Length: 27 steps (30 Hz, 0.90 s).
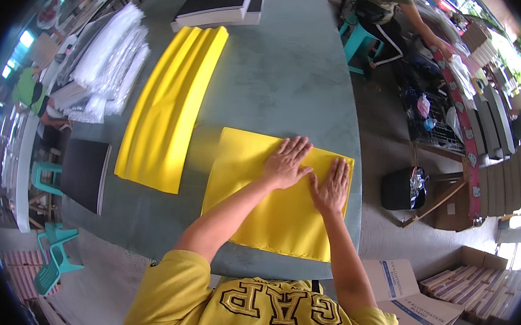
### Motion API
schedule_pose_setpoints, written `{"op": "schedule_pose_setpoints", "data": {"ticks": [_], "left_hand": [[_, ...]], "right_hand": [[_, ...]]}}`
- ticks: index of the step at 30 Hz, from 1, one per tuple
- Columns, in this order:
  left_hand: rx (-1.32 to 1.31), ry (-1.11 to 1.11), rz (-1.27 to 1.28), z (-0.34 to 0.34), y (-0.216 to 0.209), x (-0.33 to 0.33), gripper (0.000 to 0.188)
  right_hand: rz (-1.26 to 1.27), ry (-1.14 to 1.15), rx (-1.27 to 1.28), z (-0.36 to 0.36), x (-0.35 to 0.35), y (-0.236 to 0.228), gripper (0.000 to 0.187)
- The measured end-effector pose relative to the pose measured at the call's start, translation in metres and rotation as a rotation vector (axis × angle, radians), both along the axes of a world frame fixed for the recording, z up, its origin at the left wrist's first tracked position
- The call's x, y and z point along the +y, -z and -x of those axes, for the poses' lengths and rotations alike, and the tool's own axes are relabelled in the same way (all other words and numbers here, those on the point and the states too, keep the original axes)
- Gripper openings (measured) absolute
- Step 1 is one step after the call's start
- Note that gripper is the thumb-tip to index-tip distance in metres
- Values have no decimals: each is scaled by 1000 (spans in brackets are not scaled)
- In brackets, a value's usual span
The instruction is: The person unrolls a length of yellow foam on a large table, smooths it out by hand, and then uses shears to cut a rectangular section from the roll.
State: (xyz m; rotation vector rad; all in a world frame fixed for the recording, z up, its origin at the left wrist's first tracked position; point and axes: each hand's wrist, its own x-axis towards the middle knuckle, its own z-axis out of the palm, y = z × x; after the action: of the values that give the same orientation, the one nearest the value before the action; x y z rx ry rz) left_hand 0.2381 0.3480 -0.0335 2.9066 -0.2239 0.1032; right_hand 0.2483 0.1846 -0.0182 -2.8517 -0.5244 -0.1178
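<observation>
A yellow, smooth-faced square sheet or covered board (263,211) lies flat near the table's front right corner. My left hand (288,162) rests palm down on its upper part, fingers stretched toward the far edge. Close beside it, my right hand (332,188) lies flat near the sheet's right edge, fingers also extended. The two thumbs nearly meet. Neither hand grips anything. To the left, a long stack of yellow sheets (167,108) lies in wavy folds along the table. Whether the piece under my hands has a board inside cannot be seen.
Thick black-covered boards (214,5) are stacked at the table's far end. Clear plastic packs (110,61) pile up at the left, above a black board (84,174). Teal stools (54,257) stand on the floor. At right are a black bin (405,189) and a co-worker (397,21).
</observation>
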Motion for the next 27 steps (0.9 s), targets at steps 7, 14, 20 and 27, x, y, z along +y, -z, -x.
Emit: {"op": "schedule_pose_setpoints", "data": {"ticks": [7,14,20,27], "left_hand": [[129,-250,-110,38,-8,97,75],[140,-414,-28,45,-23,110,76],[96,-423,-72,47,-18,114,75],[17,-365,-177,50,-12,112,58]], "right_hand": [[49,9,24,0,1,3,72],[260,153,320,-22,24,-32,65],[-107,-327,-23,-19,72,0,53],[-261,-491,21,10,139,1,49]]}}
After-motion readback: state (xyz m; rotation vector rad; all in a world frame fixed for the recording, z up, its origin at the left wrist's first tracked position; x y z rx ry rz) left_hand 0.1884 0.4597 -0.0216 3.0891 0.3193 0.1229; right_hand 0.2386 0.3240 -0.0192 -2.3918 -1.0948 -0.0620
